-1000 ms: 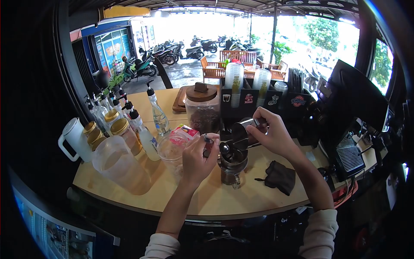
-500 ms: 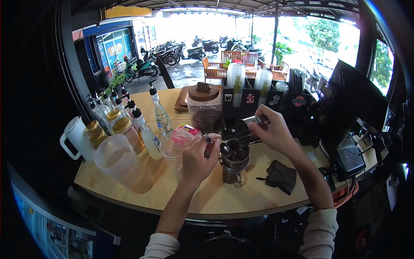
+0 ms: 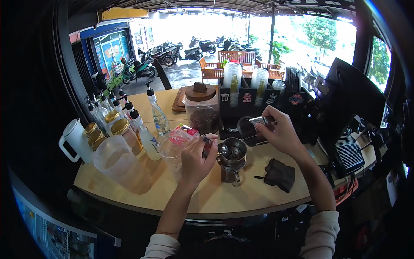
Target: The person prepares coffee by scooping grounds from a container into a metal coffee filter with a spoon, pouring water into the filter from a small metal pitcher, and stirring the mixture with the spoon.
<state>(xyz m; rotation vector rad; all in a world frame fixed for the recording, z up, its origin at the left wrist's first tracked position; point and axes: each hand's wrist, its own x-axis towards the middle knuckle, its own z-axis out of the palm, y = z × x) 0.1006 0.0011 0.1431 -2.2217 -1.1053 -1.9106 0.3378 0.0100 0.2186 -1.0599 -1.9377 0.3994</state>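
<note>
A metal cup (image 3: 233, 152) with dark contents stands on a glass vessel (image 3: 229, 175) on the wooden counter. My left hand (image 3: 199, 156) is closed on a spoon (image 3: 223, 149), whose rounded end is at the cup's left rim. To the right and above, my right hand (image 3: 280, 131) grips a metal pitcher (image 3: 250, 129) by its handle, tilted with its dark opening toward the left. A clear plastic tub (image 3: 171, 149) is just left of my left hand.
Pump bottles (image 3: 158, 113), gold-lidded jars (image 3: 125, 129), a frosted jug (image 3: 116, 159) and a white pitcher (image 3: 76, 140) stand at left. Behind are a wooden-lidded jar (image 3: 202, 110) and a cup organizer (image 3: 263, 103). A dark cloth (image 3: 279, 175) lies right.
My right hand has moved slightly right with the pitcher, away from above the cup. The spoon's end has shifted from over the cup to its left rim.
</note>
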